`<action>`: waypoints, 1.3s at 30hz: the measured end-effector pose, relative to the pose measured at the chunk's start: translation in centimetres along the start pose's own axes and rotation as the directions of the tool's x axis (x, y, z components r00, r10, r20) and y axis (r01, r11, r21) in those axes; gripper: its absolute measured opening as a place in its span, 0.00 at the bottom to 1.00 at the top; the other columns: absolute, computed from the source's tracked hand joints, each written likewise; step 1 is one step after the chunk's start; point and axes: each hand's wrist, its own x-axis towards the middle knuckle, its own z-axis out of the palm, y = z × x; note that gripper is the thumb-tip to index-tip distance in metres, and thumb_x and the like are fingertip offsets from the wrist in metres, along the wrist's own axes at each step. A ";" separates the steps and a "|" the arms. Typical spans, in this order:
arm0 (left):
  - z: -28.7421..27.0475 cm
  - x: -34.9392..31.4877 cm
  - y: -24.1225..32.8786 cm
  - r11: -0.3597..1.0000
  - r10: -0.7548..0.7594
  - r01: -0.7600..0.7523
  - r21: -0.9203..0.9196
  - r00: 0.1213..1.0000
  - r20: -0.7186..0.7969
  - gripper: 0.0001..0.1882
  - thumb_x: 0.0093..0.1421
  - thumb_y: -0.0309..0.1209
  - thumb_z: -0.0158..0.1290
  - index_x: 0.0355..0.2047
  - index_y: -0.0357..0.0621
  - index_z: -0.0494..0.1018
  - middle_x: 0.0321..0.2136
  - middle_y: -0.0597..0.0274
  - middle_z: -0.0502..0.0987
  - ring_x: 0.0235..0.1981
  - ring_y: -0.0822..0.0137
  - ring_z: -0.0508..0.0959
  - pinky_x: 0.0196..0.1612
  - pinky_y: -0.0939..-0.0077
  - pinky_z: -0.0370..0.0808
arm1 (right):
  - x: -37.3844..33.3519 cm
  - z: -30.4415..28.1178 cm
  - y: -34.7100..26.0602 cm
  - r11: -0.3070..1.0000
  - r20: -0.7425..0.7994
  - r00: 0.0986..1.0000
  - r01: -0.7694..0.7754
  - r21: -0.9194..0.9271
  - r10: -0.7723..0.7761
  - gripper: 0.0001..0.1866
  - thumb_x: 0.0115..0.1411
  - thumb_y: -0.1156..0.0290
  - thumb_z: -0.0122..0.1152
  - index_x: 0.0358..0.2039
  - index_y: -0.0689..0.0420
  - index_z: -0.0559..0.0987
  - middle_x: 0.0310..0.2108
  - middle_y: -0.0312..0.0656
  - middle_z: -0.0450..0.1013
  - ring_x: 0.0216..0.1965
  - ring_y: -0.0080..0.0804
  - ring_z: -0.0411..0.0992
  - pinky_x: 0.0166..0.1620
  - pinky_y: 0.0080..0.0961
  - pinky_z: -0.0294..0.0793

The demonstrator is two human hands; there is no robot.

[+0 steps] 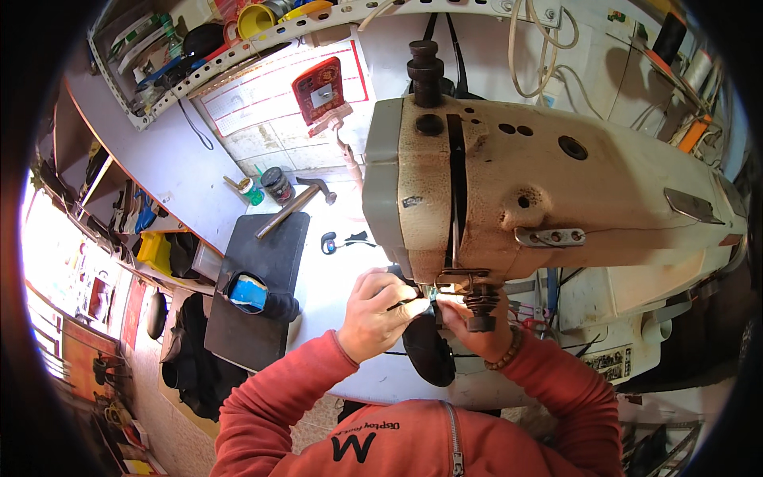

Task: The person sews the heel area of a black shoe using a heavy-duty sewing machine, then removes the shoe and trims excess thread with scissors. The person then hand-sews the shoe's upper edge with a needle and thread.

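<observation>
A large, worn cream sewing machine [493, 191] fills the middle and right, its needle area just above my hands. Under it a black shoe [429, 350] hangs with its rounded end toward me. My left hand [380, 308] is closed, thumb and fingers pinching the shoe's upper edge beside the needle area. On the other side, my right hand [489, 334] reaches in with its thumb pointing at the same spot. The machine's tension knob [481, 306] covers part of its fingers, so its grip is partly hidden.
A dark board [246, 334] at left bears another black shoe [280, 305] with blue inside. Beyond lie a hammer [286, 211] and small jars [276, 184]. A red-cased phone [319, 89] stands on a holder. Red-handled scissors [534, 324] lie right of my right hand. A metal shelf [214, 67] runs overhead.
</observation>
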 end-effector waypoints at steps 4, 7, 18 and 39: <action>-0.1 0.1 -0.1 1.000 0.003 -0.003 -0.007 1.000 0.002 0.13 0.44 0.27 0.62 0.33 0.52 0.79 0.33 0.69 0.73 0.37 0.62 0.72 0.45 0.62 0.72 | -0.2 0.3 -0.1 0.996 0.020 0.997 -0.077 0.054 0.076 0.10 0.40 0.78 0.64 0.28 0.58 0.81 0.31 0.45 0.73 0.36 0.46 0.72 0.39 0.39 0.72; -0.1 0.2 0.0 1.000 -0.005 0.005 -0.011 1.000 0.016 0.13 0.44 0.27 0.61 0.33 0.52 0.78 0.33 0.69 0.73 0.37 0.62 0.72 0.45 0.62 0.72 | -0.6 0.4 -0.1 0.992 0.052 0.991 -0.123 0.038 0.121 0.08 0.53 0.77 0.62 0.35 0.58 0.80 0.33 0.43 0.78 0.35 0.41 0.77 0.40 0.35 0.75; 0.1 0.0 -0.4 0.999 -0.014 0.015 -0.044 1.000 0.005 0.15 0.42 0.25 0.63 0.33 0.50 0.78 0.33 0.68 0.73 0.37 0.61 0.73 0.43 0.62 0.72 | -1.5 1.9 0.2 0.977 0.013 0.977 -0.212 -0.015 0.212 0.10 0.54 0.78 0.61 0.39 0.61 0.78 0.34 0.45 0.76 0.36 0.41 0.75 0.42 0.33 0.73; 0.2 -0.3 -0.8 0.984 -0.041 0.041 -0.173 0.999 0.005 0.16 0.41 0.21 0.64 0.31 0.51 0.76 0.32 0.67 0.73 0.38 0.59 0.73 0.46 0.62 0.71 | 0.3 2.4 1.9 0.201 0.333 0.713 -0.551 0.810 0.617 0.21 0.53 0.84 0.46 0.49 0.67 0.67 0.44 0.45 0.73 0.43 0.33 0.73 0.46 0.26 0.73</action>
